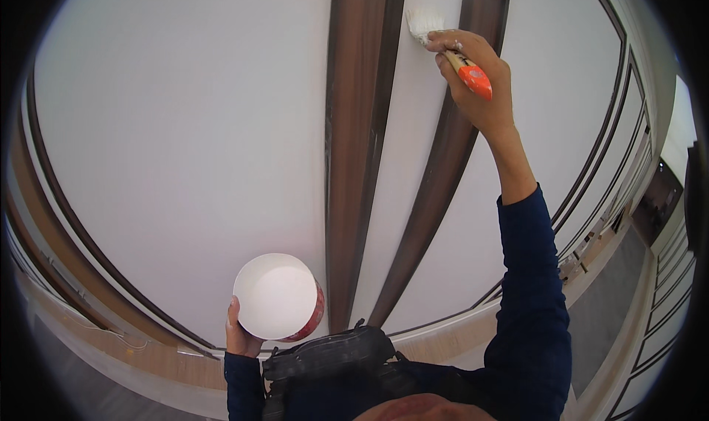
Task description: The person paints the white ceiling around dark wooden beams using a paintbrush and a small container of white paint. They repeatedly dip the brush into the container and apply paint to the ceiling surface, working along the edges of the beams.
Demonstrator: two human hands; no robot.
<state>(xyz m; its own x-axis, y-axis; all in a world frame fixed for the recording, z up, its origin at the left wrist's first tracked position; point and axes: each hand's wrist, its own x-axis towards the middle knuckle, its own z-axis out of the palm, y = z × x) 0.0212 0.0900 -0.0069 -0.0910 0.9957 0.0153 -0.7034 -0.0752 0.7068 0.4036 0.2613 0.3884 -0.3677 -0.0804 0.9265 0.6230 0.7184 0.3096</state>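
My right hand [474, 74] is raised high and grips a paintbrush [452, 52] with an orange-tipped wooden handle. Its white bristles press against the white strip between two dark brown wooden bands [362, 125] on the wall. My left hand [241, 331] holds a round tub [279, 297] low near my chest; the tub is red outside and white with paint inside. Both my arms wear dark blue sleeves.
A large white panelled wall [185, 140] fills the view, framed by brown trim. A black pack [329, 358] sits on my chest at the bottom. A light wooden ledge [148, 351] runs below the wall. A corridor with dark fittings lies at the far right.
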